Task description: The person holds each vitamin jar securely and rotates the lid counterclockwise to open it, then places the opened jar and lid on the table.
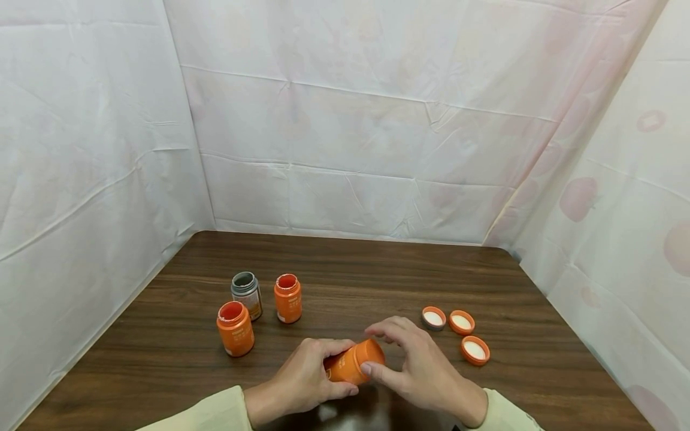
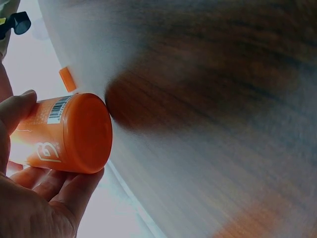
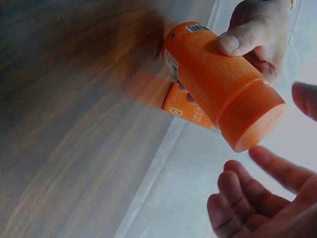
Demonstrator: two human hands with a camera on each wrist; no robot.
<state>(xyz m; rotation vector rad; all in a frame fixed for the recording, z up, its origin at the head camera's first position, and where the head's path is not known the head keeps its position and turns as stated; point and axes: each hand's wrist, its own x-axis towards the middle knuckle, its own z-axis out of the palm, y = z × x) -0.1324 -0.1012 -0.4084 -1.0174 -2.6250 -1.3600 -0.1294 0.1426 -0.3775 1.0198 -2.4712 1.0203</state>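
Note:
My left hand (image 1: pixel 308 374) grips an orange plastic bottle (image 1: pixel 346 365) round its body, tilted with its capped end up to the right. In the right wrist view its orange screw cap (image 3: pixel 253 119) sits on the neck. The bottle's base (image 2: pixel 91 134) faces the left wrist camera, close to the tabletop. Around the cap, my right hand (image 1: pixel 415 365) has its fingers spread and loosely bent. In the right wrist view one fingertip lies at the cap's edge, while the thumb stands apart; whether the fingertip touches cannot be told.
On the left of the brown wooden table (image 1: pixel 366 269) stand two uncapped orange bottles (image 1: pixel 235 335) (image 1: pixel 288 302) and an uncapped grey bottle (image 1: pixel 248 299). Several caps, including an orange cap (image 1: pixel 475 351), lie upturned on the right. Pale sheets (image 1: pixel 345 131) surround the table.

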